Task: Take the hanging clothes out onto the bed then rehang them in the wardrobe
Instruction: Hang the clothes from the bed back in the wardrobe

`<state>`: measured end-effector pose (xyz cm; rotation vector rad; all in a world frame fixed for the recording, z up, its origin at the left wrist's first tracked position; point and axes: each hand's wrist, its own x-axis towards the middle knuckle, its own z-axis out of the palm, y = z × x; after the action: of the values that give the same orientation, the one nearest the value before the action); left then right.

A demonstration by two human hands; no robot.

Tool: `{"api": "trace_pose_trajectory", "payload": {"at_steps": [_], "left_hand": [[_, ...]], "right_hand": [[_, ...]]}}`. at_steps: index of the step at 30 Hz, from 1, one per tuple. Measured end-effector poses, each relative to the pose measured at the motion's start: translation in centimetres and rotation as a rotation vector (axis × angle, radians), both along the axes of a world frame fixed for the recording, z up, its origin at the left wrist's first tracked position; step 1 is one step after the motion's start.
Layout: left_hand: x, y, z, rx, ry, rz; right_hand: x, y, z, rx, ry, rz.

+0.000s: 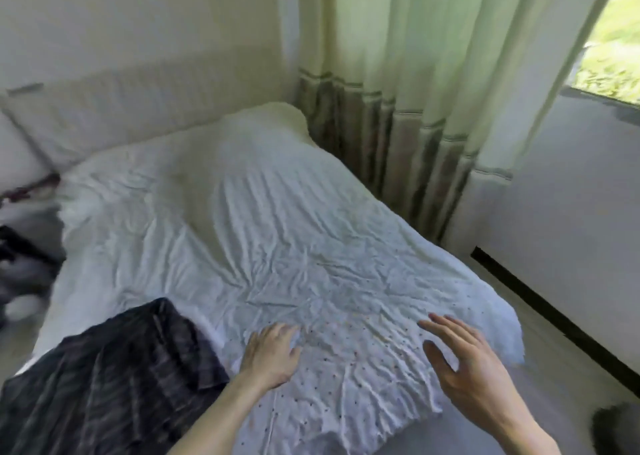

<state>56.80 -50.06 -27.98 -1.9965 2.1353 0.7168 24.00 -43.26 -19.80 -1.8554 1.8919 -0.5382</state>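
Observation:
A white garment with small dark dots (346, 378) lies spread flat on the foot of the bed (242, 195), wrinkled. My left hand (272, 354) rests palm down on it, fingers loosely bent. My right hand (464, 368) hovers just above its right side, fingers spread and holding nothing. A dark striped garment (114, 385) lies crumpled on the bed's near left corner, beside my left forearm. No hangers or wardrobe are in view.
A pale pillow (114, 115) leans against the headboard wall. Light green curtains (415, 91) hang along the bed's far right side. A window (609, 46) is at the upper right. Dark clutter (20, 264) sits on the floor at the left.

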Motion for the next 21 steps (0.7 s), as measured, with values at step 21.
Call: {"api": "trace_pose_trajectory", "payload": {"at_steps": [21], "left_hand": [[13.5, 20.7, -0.3, -0.044, -0.04, 0.867]], "right_hand": [[21.2, -6.8, -3.1, 0.057, 0.089, 0.997]]}}
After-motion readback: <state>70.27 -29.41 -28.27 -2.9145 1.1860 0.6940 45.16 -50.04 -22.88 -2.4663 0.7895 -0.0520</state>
